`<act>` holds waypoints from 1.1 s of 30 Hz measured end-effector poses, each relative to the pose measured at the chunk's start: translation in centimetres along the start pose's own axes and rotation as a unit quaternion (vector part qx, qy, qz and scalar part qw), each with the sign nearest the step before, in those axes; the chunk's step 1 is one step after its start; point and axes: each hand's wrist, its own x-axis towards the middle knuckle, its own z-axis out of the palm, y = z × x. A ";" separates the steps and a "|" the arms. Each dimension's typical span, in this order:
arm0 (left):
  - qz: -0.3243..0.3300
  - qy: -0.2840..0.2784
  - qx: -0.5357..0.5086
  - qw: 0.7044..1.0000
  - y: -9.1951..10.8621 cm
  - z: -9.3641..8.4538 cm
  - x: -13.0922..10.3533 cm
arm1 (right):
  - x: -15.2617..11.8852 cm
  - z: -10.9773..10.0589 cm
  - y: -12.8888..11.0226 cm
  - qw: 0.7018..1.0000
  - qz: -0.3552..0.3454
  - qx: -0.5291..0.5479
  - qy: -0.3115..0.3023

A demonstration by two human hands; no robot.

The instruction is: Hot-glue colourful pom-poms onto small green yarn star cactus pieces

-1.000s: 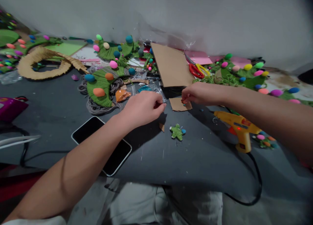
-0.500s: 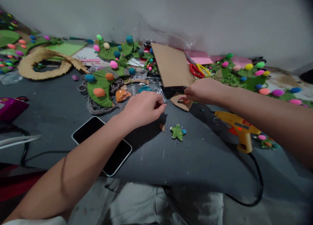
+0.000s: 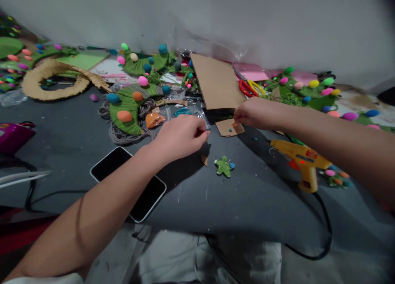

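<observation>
A small green yarn-wrapped star (image 3: 224,167) lies flat on the dark table, with a blue ball on its right point and a white one on its left. My left hand (image 3: 185,136) is held closed above the table, up and left of the star; what its fingers hold, if anything, is hidden. Over a small cardboard piece (image 3: 227,129) my right hand (image 3: 250,112) is pinched, fingertips down beside something small and orange. A tiny blue ball (image 3: 230,130) rests on that cardboard. Whether the right fingers grip anything cannot be made out.
A yellow glue gun (image 3: 304,160), its red light on, lies at the right with its cord hanging off the edge. A phone (image 3: 117,162) lies under my left forearm. Scissors (image 3: 247,88), a cardboard sheet (image 3: 219,82) and decorated green crescents (image 3: 125,111) line the back.
The rounded cardboard piece under my right hand is no longer there; a squarer piece with a tiny blue ball shows instead. My right hand has shifted slightly right. My left hand stays put.
</observation>
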 end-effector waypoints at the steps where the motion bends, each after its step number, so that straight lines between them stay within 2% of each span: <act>1: 0.000 0.001 -0.001 1.000 0.0 0.0 0.0 | -0.1 0.0 0.0 1.000 0.005 -0.013 0.006; 6: 0.000 0.003 -0.003 1.000 0.0 0.2 -0.1 | -0.2 -0.1 0.0 0.997 0.029 -0.060 0.030; 11: 0.004 0.002 -0.005 1.000 0.0 0.2 -0.1 | -0.2 -0.4 -0.2 0.999 0.000 -0.037 0.006; 17: 0.002 0.001 0.000 1.000 -0.1 0.2 0.0 | -0.2 -0.7 -0.4 0.999 0.003 -0.052 -0.015; 24: -0.003 0.001 -0.002 1.000 0.0 0.1 -0.1 | -0.1 -0.7 0.1 0.996 0.037 -0.077 0.007; 29: -0.002 -0.001 -0.002 1.000 0.1 0.0 0.0 | 0.1 -0.3 0.3 0.998 0.033 -0.022 0.042; 33: 0.001 -0.004 -0.008 1.000 0.1 0.0 0.0 | 0.1 -0.1 0.3 0.999 0.031 -0.001 0.033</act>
